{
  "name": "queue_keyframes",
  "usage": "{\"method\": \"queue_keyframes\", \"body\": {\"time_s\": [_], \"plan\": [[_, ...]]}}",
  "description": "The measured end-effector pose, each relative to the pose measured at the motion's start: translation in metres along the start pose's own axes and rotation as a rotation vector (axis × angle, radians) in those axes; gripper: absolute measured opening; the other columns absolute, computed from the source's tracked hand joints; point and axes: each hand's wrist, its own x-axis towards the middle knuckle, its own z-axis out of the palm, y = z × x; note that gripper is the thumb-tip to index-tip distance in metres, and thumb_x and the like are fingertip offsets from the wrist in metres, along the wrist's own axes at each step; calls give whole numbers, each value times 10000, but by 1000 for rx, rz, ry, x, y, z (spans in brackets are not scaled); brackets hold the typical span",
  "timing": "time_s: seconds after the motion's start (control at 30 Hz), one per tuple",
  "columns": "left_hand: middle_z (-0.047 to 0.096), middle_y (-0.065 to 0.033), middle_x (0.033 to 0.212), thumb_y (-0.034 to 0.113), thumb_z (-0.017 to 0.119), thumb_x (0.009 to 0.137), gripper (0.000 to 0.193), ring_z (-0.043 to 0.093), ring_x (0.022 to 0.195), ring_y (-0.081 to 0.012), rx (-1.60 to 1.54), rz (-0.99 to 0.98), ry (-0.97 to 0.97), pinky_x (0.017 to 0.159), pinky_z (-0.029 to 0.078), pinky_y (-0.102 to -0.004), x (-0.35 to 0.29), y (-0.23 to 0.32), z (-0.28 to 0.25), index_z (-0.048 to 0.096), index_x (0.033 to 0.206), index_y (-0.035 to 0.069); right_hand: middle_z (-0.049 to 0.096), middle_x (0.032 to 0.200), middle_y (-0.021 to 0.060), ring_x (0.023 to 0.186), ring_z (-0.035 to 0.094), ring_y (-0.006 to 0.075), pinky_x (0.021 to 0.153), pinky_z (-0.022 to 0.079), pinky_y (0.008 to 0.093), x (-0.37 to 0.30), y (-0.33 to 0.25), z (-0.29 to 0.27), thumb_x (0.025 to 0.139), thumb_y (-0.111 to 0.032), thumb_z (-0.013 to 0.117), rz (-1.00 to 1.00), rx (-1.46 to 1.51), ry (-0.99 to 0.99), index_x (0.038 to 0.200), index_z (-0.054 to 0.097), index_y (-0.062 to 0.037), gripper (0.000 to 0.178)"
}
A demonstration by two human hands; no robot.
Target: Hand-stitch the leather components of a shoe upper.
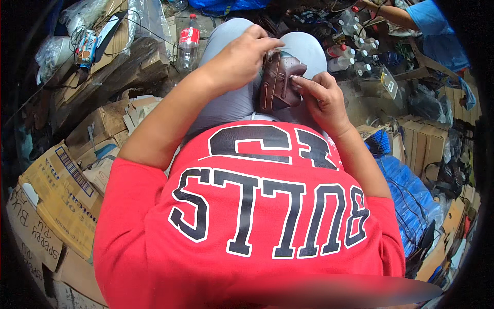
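A dark brown leather shoe upper [280, 85] rests across my lap between my grey-clad knees, with lighter stitching along its seam. My left hand [246, 57] is over its far left edge, fingers bent and drawn together at the tips. Whatever those fingertips pinch is too small to make out. On the other side, my right hand [325, 100] grips the leather at its right edge, thumb and forefinger against it and the other fingers curled in.
A bottle with a red label [189, 44] stands left of my knee. Several bottles of white liquid [355, 54] are at the far right. Flattened cardboard [62, 201] lies at left, blue plastic [404, 195] at right. Another person's arm [393, 15] reaches in at the far right.
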Motion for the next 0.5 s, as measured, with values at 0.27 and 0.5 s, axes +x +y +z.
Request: {"method": "queue_keyframes", "body": {"time_s": [0.27, 0.5], "plan": [[536, -20, 752, 39, 651, 741, 198, 538, 842, -186, 223, 70, 35, 804, 386, -330, -29, 15, -12, 690, 913, 128, 482, 729, 60, 666, 520, 187, 623, 436, 287, 13, 15, -10, 721, 69, 584, 230, 330, -205, 1001, 679, -134, 358], [476, 23, 689, 118, 696, 728, 130, 489, 779, -167, 323, 79, 85, 780, 298, -348, -27, 19, -9, 707, 824, 205, 487, 813, 31, 770, 508, 136, 731, 416, 240, 32, 25, -19, 645, 158, 441, 272, 407, -348, 981, 678, -119, 495]]}}
